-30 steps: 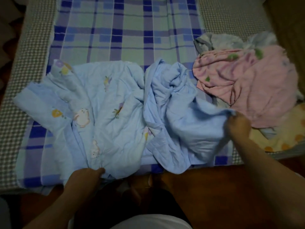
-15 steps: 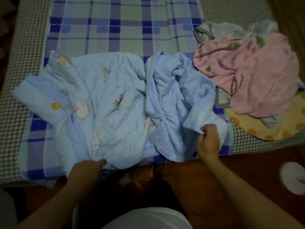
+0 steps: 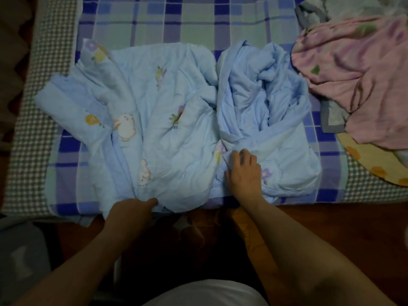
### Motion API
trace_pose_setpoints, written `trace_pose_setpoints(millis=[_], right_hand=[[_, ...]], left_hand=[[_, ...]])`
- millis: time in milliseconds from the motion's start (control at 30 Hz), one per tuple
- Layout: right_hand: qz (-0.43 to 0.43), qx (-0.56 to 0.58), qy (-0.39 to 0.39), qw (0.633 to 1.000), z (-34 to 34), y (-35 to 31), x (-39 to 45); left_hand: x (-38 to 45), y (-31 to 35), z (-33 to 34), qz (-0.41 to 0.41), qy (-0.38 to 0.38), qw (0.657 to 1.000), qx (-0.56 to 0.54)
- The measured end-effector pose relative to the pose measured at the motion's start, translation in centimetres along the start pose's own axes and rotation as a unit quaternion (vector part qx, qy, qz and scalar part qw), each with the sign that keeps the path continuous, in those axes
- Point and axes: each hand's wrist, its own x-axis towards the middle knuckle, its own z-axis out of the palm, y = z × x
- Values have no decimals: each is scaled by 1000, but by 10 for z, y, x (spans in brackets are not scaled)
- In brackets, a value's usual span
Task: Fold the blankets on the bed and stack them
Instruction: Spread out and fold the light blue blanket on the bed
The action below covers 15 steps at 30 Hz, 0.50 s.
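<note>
The light-blue blanket [image 3: 167, 120] lay crumpled across the near half of the bed [image 3: 39, 107], quilted and soft, printed with rabbits and flowers. The left hand [image 3: 130, 212] gripped its near hem; the right hand [image 3: 244, 171] rested on the bunched right half, fingers curled into the cloth. To fold well, that bunched side likely wanted drawing flat first — edges matched before any crease. A pink blanket [image 3: 357, 80] sat heaped at far right over a yellow one [image 3: 371, 160].
</note>
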Motion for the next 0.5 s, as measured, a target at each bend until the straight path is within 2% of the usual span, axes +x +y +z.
trace_pose_setpoints(millis=[100,200,267,333,400,500], right_hand=[[37,11,-2,999,2,18,15],[-5,93,83,992,-2,39,6],[-54,94,114,988,-3,40,-15],[-124,81,82,986,9,35,-42],[-148,56,37,987,27,30,-58],[-57,26,2,998,45,13,-53]], left_hand=[[0,0,-1,8,5,1000,-10],[0,-1,-3,18,7,1000,-23],[0,0,-3,16,-1,999,-37],[-2,0,-1,14,-7,999,-41],[-4,-1,0,11,-3,999,-37],[-5,-1,-3,10,3,1000,-19]])
